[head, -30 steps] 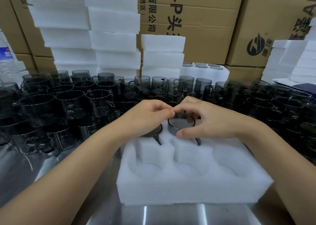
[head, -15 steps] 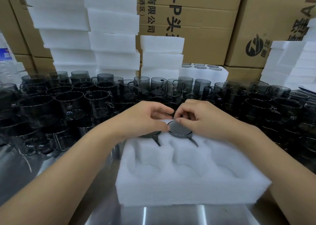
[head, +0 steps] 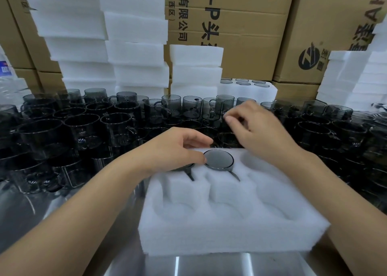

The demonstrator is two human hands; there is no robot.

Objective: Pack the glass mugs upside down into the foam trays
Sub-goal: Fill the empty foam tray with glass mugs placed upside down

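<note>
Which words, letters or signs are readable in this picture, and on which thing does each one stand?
"技有限公司": middle brown cardboard box, printed sideways, start cut off.
"(西区)": same box, beside that line.
"0-P头": same box, large; first sign uncertain, end hidden.
"AH": right brown cardboard box, cut off by the frame; characters below are partly hidden.
Round black logo: right box, no readable word.
Blue label on the clear plastic bottle, far left: too blurred.

left mug (head: 186, 166): my left hand (head: 176, 152) is covering most of it, so my hold on it is not showing.
right hand (head: 257, 129): it is blurring; I am not seeing whether it is pinching anything.
box print (head: 211, 26): the top edge is cutting it off.
</note>
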